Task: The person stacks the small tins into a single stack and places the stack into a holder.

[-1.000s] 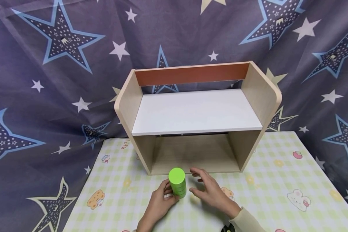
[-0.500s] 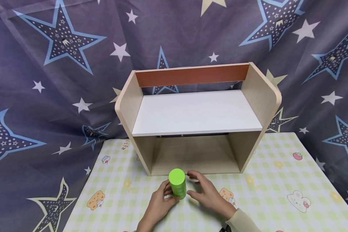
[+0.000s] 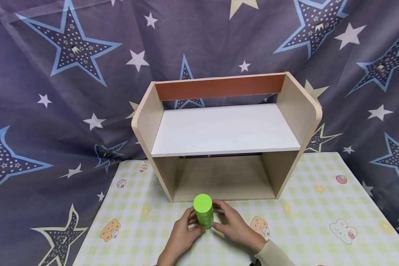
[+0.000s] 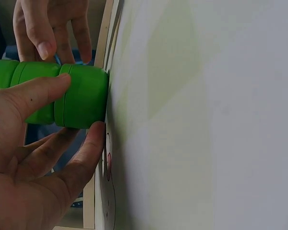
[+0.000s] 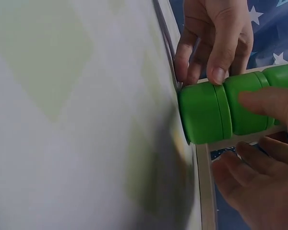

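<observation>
A stack of several bright green round containers (image 3: pixel 203 207) stands upright on the table in front of the shelf. My left hand (image 3: pixel 182 233) holds the stack low down from its left side. In the left wrist view its thumb lies across the lower green containers (image 4: pixel 84 98), with a fingertip at the bottom edge. At the right of the stack is my right hand (image 3: pixel 235 224), thumb in front and fingers behind. In the right wrist view its thumb overlaps an upper container (image 5: pixel 245 108), and its loosely bent fingers (image 5: pixel 225 172) show a gap to the stack.
Behind the hands stands a wooden shelf unit with a white board (image 3: pixel 224 127) and a lower compartment (image 3: pixel 224 177). A checked cloth with cartoon prints (image 3: pixel 319 229) covers the table. A dark star-patterned curtain (image 3: pixel 96 33) hangs at the back.
My right hand has moved left, up to the side of the green stack. The left hand and the stack have stayed in place.
</observation>
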Motion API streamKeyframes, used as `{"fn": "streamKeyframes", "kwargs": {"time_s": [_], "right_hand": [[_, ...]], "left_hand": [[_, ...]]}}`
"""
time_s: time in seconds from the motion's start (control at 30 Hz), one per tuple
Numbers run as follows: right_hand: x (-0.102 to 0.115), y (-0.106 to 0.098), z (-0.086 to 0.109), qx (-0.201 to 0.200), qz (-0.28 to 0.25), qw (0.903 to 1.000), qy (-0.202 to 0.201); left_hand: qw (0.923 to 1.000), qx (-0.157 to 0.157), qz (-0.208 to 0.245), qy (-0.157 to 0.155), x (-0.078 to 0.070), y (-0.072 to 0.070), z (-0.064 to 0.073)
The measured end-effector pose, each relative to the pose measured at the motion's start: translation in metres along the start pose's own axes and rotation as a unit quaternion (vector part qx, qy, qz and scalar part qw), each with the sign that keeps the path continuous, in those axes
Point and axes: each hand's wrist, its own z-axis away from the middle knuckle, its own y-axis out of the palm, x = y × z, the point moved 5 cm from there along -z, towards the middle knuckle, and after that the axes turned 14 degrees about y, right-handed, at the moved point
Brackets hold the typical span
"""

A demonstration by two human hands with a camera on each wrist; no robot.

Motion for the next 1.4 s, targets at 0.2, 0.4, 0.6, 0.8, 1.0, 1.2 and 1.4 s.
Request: {"fn": "streamKeyframes", "kwargs": {"time_s": [0.2,0.4,0.6,0.8,1.0,1.2,1.4], "right_hand": [[-0.003,0.005,-0.002,-0.003,-0.001,0.9999,0.010],[-0.005,0.011,-0.004,0.003,-0.003,0.9998,0.018],[-0.005,0.013,-0.005,0.008,-0.006,0.9997,0.024],[-0.006,0.014,-0.007,0.008,-0.006,0.9994,0.032],[-0.005,0.016,-0.007,0.011,-0.008,0.9992,0.038],[-0.005,0.016,-0.007,0.015,-0.007,0.9988,0.045],[-0.005,0.017,-0.007,0.013,-0.009,0.9987,0.048]], "left_hand": [[0.9999,0.000,-0.010,0.006,-0.001,0.000,0.000],[0.9999,0.000,-0.010,0.014,-0.003,0.000,-0.001],[0.9999,0.002,0.001,0.012,-0.003,0.000,-0.001],[0.9999,0.000,0.009,0.011,-0.002,0.000,-0.001],[0.9999,0.002,0.015,0.007,-0.001,0.000,-0.001],[0.9997,0.004,0.023,0.007,-0.001,0.000,-0.001],[0.9998,0.001,0.019,0.011,-0.002,0.001,0.000]]}}
